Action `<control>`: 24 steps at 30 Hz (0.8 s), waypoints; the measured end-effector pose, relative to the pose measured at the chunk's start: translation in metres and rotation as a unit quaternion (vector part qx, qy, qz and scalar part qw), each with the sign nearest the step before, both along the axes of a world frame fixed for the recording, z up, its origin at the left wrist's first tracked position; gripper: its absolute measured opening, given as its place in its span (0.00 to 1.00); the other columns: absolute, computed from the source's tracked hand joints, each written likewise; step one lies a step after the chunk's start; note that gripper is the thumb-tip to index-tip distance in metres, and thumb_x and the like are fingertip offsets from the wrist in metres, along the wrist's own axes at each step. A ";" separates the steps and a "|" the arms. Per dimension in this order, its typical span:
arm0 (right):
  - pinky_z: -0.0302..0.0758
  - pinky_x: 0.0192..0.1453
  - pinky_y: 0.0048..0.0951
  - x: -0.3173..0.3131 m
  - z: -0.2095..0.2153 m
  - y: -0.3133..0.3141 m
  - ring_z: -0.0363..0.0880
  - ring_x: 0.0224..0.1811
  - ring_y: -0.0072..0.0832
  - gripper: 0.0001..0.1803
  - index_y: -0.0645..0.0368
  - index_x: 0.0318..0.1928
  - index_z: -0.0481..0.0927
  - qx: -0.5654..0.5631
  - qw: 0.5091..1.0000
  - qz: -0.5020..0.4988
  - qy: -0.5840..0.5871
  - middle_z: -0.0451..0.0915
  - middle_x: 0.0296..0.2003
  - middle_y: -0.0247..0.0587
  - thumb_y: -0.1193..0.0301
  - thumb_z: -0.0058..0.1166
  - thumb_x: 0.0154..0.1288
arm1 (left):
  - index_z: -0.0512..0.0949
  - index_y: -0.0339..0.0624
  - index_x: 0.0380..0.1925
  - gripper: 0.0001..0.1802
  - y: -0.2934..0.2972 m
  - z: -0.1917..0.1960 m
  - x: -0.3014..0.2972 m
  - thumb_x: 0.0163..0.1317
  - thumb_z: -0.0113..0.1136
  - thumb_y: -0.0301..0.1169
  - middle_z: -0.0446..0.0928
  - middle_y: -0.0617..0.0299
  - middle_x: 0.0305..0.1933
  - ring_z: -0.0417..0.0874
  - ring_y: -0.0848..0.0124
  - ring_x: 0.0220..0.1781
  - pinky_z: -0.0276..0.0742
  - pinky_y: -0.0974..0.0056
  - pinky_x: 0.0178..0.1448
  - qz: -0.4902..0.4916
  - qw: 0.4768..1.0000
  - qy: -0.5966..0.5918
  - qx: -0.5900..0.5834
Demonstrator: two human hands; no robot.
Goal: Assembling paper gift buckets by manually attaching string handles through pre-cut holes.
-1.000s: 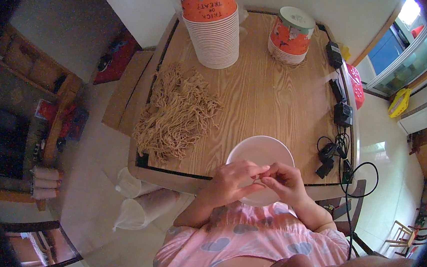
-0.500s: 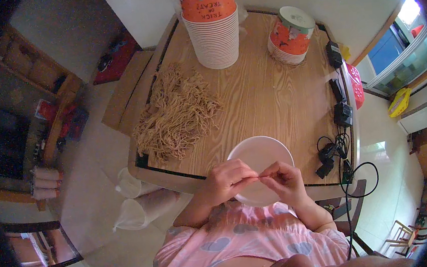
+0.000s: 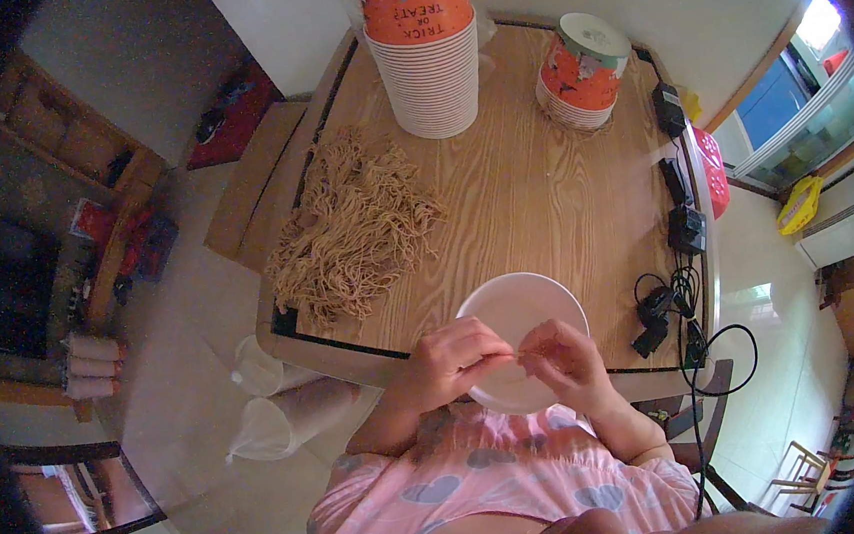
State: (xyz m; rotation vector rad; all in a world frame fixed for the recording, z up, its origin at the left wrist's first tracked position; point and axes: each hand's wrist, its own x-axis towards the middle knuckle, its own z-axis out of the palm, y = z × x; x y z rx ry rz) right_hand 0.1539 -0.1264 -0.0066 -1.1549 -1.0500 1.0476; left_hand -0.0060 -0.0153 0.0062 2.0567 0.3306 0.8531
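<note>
A white paper bucket sits at the near edge of the table, its pale inside facing up. Over its opening my left hand and my right hand meet, fingertips almost touching. Thumb and forefinger of each hand are pinched together; whatever they hold is too small to make out. To the left of the bucket lies a loose heap of tan twisted cords.
A tall stack of nested paper buckets stands at the back, with a shorter orange-and-white stack to its right. Black adapters and tangled cables line the wooden table's right edge. Bagged bucket stacks lie on the floor at left.
My right hand's fingers have curled and shifted slightly at the pinch. My left hand, the bucket and the cord heap stay where they were.
</note>
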 end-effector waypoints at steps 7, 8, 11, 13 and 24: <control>0.60 0.22 0.18 0.001 0.014 0.001 0.61 0.19 0.12 0.11 0.57 0.41 0.75 -0.074 0.986 0.012 -0.147 0.65 0.17 0.24 0.78 0.57 0.56 | 0.78 0.41 0.29 0.05 -0.001 0.006 0.002 0.50 0.63 0.25 0.76 0.59 0.28 0.79 0.61 0.31 0.74 0.61 0.34 0.000 1.000 0.018 0.022; 0.59 0.22 0.18 0.001 0.014 0.001 0.60 0.19 0.12 0.11 0.57 0.41 0.75 -0.069 0.987 0.006 -0.148 0.64 0.16 0.24 0.78 0.57 0.56 | 0.78 0.41 0.29 0.05 -0.001 0.006 0.002 0.50 0.63 0.25 0.76 0.59 0.28 0.79 0.61 0.31 0.74 0.61 0.34 -0.001 1.000 0.018 0.022; 0.59 0.21 0.19 0.001 0.014 0.001 0.59 0.18 0.12 0.11 0.56 0.40 0.75 -0.064 0.987 0.001 -0.148 0.63 0.15 0.24 0.77 0.58 0.56 | 0.77 0.41 0.28 0.05 -0.001 0.004 0.002 0.50 0.63 0.25 0.76 0.59 0.28 0.79 0.62 0.31 0.74 0.61 0.34 -0.001 1.000 0.020 0.022; 0.59 0.21 0.19 0.000 0.015 0.000 0.59 0.18 0.12 0.11 0.56 0.40 0.75 -0.065 0.987 0.001 -0.146 0.62 0.15 0.24 0.77 0.58 0.56 | 0.77 0.41 0.28 0.05 -0.001 -0.001 0.001 0.50 0.63 0.25 0.76 0.59 0.27 0.79 0.62 0.31 0.74 0.62 0.34 -0.001 1.000 0.011 -0.008; 0.63 0.24 0.15 -0.001 0.001 -0.004 0.63 0.22 0.10 0.02 0.61 0.34 0.76 -0.055 0.995 -0.017 -0.076 0.75 0.25 0.28 0.78 0.55 0.59 | 0.78 0.41 0.29 0.06 -0.001 -0.002 0.000 0.50 0.63 0.26 0.76 0.60 0.28 0.79 0.63 0.32 0.75 0.62 0.36 0.009 1.000 0.023 -0.012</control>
